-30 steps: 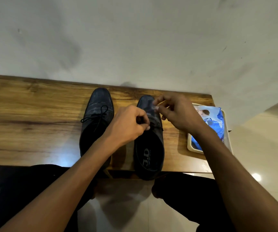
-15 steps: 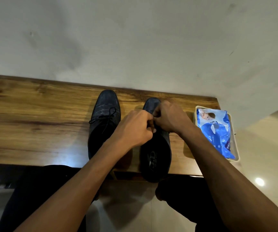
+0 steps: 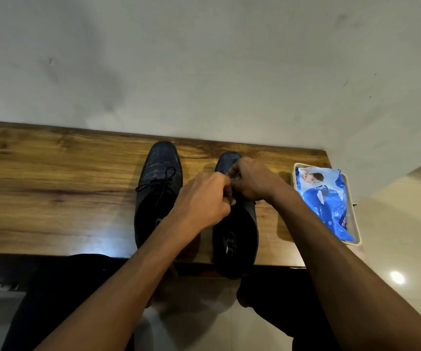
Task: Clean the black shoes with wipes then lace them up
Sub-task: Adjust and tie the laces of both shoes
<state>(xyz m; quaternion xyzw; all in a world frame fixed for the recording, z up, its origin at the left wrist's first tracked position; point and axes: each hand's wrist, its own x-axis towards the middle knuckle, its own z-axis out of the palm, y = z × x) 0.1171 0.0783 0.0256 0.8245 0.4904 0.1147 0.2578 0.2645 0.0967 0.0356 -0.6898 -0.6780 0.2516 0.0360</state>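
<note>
Head view: both hands meet over the right black leather shoe [image 3: 239,231] on the wooden table [image 3: 52,188]; left hand [image 3: 204,201] and right hand [image 3: 252,181] are curled, fingertips together at its lace area, the lace itself hidden. Beside it stands the laced left black shoe [image 3: 158,183]; a blue wipes pack [image 3: 323,198] lies in a cream tray [image 3: 356,224].

this looks like a room in a home. a wood-grain counter [image 3: 52,188] stands against a plain, scuffed off-white wall [image 3: 204,59], and the floor [image 3: 407,249] is glossy cream tile that mirrors a ceiling light. 2 black dress shoes [image 3: 158,188] sit on the counter beside a pale tray [image 3: 355,224] that holds a blue pack of baby wipes [image 3: 325,198], all household things. the person sits at the counter's near edge in dark trousers, knees under it.
</note>
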